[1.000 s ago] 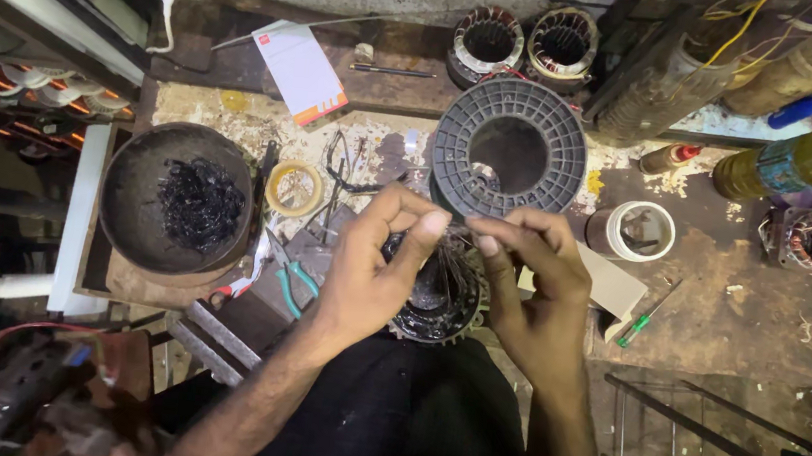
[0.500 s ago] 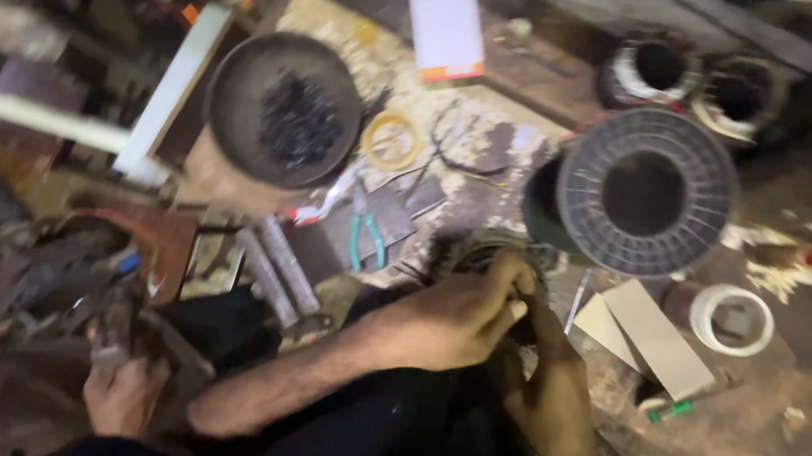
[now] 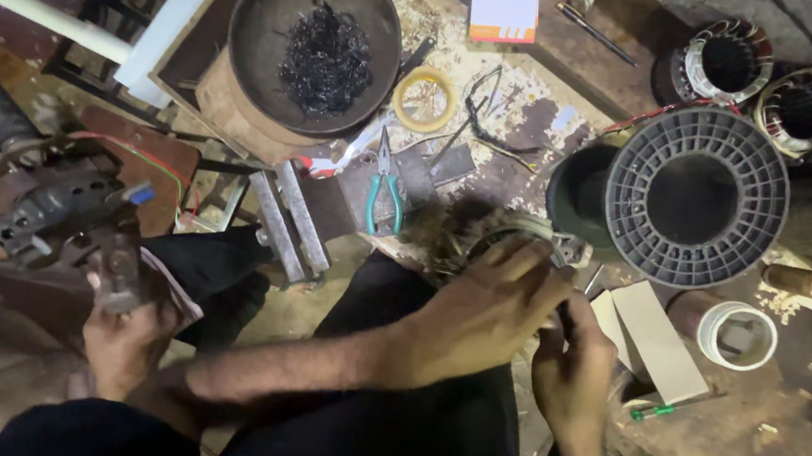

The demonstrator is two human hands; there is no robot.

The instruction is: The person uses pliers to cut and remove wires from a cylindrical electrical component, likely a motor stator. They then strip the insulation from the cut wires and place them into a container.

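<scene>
Hands meet over a wound motor stator point(image 3: 495, 239) that sits at the near edge of the worktop point(image 3: 786, 439), just in front of the person's lap. The left hand point(image 3: 478, 311) lies curled over the stator's rim, its grip pressed down on the metal and the frayed winding ends. The right hand point(image 3: 572, 371) sits just beside it, fingers drawn together as if pinching something thin, though what it pinches cannot be told from this view.

Touching the stator on the far side is a round grey ribbed fan cover point(image 3: 696, 196), and a pair of teal-handled pliers point(image 3: 386, 196) lies near on the left. A dark bowl of black scrap point(image 3: 317, 43) stands further left, with a ring of yellow tape point(image 3: 425, 99) between it and the pliers. 2 more stators point(image 3: 720, 62) stand at the back. A white tape roll point(image 3: 737, 335) and a pale card strip point(image 3: 656, 340) lie to the right.

A second person's hand point(image 3: 118, 334) at lower left holds another motor part point(image 3: 56, 206).

The likeliest trouble, judging by how things lie: the stator sits close to the edge, so a hard pull on a wire could tip it into the lap. Stiff wire ends could also prick the fingers.
</scene>
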